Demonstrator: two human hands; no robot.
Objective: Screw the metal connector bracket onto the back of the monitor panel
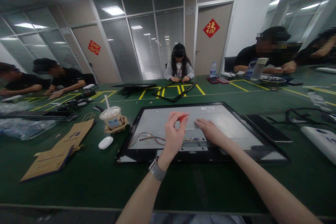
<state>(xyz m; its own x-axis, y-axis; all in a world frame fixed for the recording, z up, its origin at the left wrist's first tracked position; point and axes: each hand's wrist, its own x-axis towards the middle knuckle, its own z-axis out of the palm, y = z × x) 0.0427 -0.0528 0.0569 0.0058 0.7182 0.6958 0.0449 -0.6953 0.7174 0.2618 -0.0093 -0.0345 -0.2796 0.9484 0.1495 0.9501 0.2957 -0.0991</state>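
A monitor screen panel with a grey metal back and black border lies on the table before me. My left hand, with a watch on the wrist, is above its middle, thumb and forefinger closed around a small red object. Most of that object is hidden by the fingers, so its kind does not show. Flat on the panel's back, fingers stretched out, rests my right hand. Thin wires and a narrow circuit board run along the panel's near side.
Left of the panel stand a lidded drink cup with a straw, a white mouse and a brown paper bag. A black phone-like slab lies to the right. Beyond is an empty black frame; several people sit around the green table.
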